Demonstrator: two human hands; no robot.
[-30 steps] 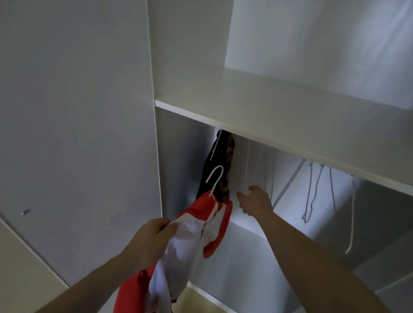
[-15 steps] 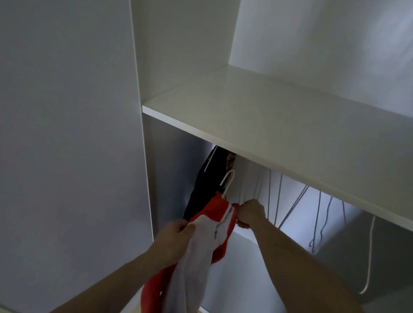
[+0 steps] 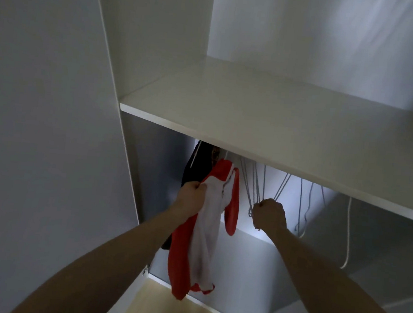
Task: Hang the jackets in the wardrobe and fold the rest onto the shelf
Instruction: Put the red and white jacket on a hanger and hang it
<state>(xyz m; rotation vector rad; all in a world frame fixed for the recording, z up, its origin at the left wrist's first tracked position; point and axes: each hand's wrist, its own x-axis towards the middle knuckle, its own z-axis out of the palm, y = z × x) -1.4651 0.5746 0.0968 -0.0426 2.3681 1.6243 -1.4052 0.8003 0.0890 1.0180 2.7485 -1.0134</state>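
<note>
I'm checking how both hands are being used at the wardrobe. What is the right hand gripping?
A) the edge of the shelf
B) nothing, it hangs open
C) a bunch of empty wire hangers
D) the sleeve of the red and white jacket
C: the right hand is closed around the lower ends of the empty wire hangers, while the left hand holds the red and white jacket.

dim, soft blur, glow behind hangers [image 3: 255, 185]
</note>
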